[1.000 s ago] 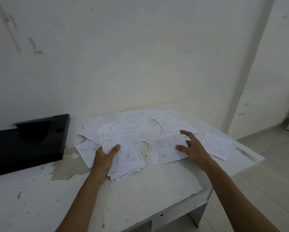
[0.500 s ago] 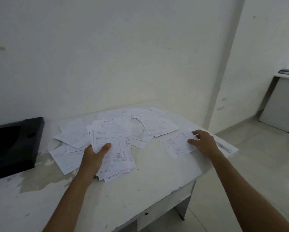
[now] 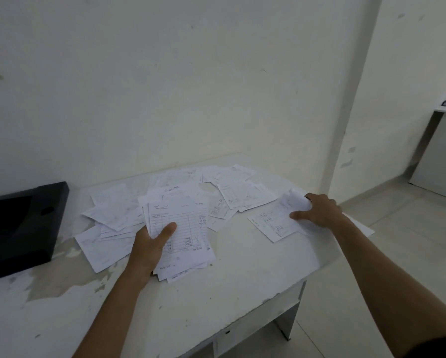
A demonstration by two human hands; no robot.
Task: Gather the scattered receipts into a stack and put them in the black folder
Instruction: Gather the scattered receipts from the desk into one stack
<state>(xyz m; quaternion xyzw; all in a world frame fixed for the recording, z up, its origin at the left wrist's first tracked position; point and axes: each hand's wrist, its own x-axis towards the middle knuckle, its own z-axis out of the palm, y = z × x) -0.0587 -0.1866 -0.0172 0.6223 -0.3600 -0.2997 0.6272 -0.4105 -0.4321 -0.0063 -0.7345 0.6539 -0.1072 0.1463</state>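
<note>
Several white receipts (image 3: 242, 195) lie scattered across the white table (image 3: 242, 275). My left hand (image 3: 152, 244) grips a stack of receipts (image 3: 180, 228) near the table's middle, thumb on top of the lined top sheet. My right hand (image 3: 317, 210) pinches a receipt (image 3: 276, 220) near the table's right edge, its far corner curled up under the fingers. Another sheet (image 3: 361, 228) lies under my right wrist at the edge. The black folder (image 3: 18, 228) lies at the far left, partly out of frame.
The table stands against a white wall (image 3: 190, 86). Its right edge drops to a tiled floor (image 3: 397, 254). A second white desk (image 3: 441, 148) with a dark object on it stands at the far right.
My right hand slid the receipt it held rightward to the table's edge and now lifts and curls its far corner. My left hand kept its grip on the stack. The view turned right.
</note>
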